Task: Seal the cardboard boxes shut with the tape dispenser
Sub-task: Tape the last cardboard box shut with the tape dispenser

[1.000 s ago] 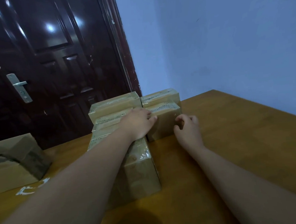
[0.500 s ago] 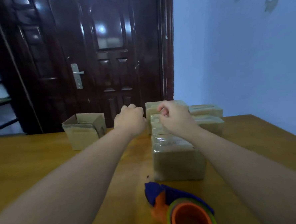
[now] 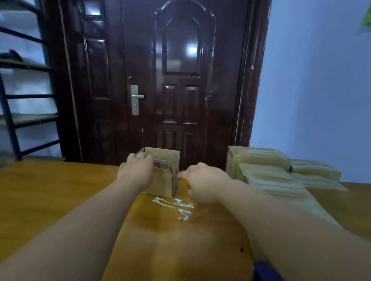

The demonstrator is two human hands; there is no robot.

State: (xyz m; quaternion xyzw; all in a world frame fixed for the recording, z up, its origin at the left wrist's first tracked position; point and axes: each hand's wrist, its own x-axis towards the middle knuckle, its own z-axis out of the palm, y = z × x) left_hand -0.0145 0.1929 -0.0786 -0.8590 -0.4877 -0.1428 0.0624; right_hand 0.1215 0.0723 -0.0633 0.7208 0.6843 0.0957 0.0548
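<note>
Your left hand [image 3: 136,172] grips the open box [image 3: 163,185] at its left rim; right hand [image 3: 204,182] (fingers loose) touches its right side.

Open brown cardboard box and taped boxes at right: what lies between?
Head view shows only the right hand there, beside the open brown cardboard box, over bare orange-brown wooden table.

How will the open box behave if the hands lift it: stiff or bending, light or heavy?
Probably light: the open box is small, thin cardboard. Unsealed, its flaps may bend under the left hand. It should slide on the glossy table.
</note>
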